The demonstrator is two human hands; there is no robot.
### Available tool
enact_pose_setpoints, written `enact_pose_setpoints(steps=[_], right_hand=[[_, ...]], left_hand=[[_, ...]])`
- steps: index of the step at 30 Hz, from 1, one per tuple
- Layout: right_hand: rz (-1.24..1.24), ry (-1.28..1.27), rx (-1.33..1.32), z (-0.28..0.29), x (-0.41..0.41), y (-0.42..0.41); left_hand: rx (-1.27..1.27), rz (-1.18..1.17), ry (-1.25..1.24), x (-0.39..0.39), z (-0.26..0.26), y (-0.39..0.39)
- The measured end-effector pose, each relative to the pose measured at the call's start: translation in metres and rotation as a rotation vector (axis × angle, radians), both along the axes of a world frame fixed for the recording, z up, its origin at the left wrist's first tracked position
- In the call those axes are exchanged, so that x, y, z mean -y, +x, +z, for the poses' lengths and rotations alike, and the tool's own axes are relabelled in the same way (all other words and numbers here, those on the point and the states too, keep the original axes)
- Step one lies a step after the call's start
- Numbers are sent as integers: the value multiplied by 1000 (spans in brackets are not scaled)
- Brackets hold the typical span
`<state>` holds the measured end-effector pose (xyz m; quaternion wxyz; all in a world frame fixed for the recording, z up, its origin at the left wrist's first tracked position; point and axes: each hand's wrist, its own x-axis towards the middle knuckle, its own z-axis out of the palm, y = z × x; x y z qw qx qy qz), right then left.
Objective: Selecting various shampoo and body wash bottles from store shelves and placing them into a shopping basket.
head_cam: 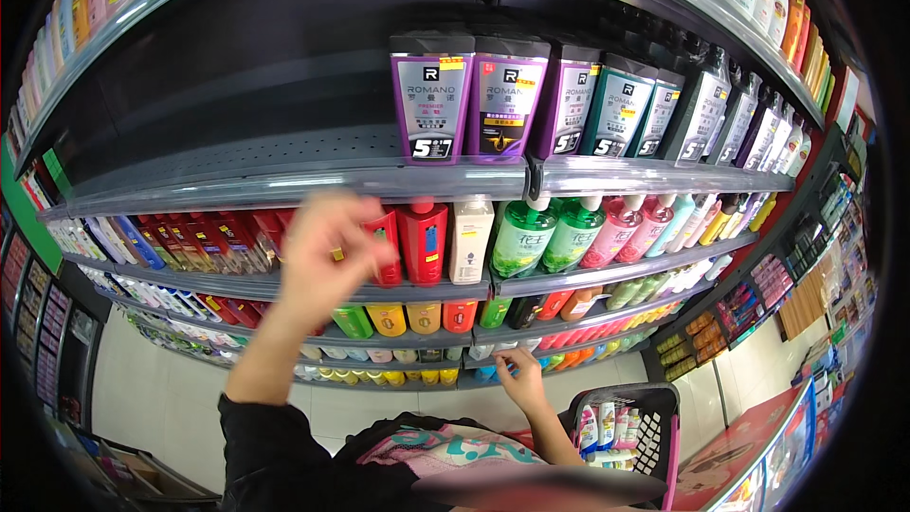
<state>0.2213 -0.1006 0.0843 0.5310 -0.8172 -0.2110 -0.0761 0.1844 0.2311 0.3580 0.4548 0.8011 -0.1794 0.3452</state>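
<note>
My left hand [334,245] is raised in front of the shelf of red bottles, blurred by motion; whether its fingers hold anything is not clear. Just to its right stand a red pump bottle [424,242] and a cream bottle [471,245]. My right hand [519,373] hangs lower, before the bottom shelves, its fingers curled with no object visible in them. Above, purple Romano bottles [431,103] with black caps stand upright at the shelf's middle, beside green ones [617,110]. Green pump bottles [525,242] stand one shelf below.
A black shopping basket [672,434] with several bottles is at my lower right. The shelf's clear front lip [298,185] crosses the view above my left hand. Lower shelves carry rows of bottles [387,318]. A red display counter [739,448] stands beyond the basket.
</note>
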Motion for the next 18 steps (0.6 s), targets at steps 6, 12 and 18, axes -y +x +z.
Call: enact_pose_setpoints(steps=[6, 12, 18], right_hand=[[75, 12, -66, 3, -3, -4], [177, -7, -97, -20, 0, -1], [136, -15, -44, -11, -10, -9]], left_hand=[[-539, -302, -346, 66, -211, -29], [-1037, -107, -651, 65, -293, -63], [-882, -70, -519, 47, -303, -88]])
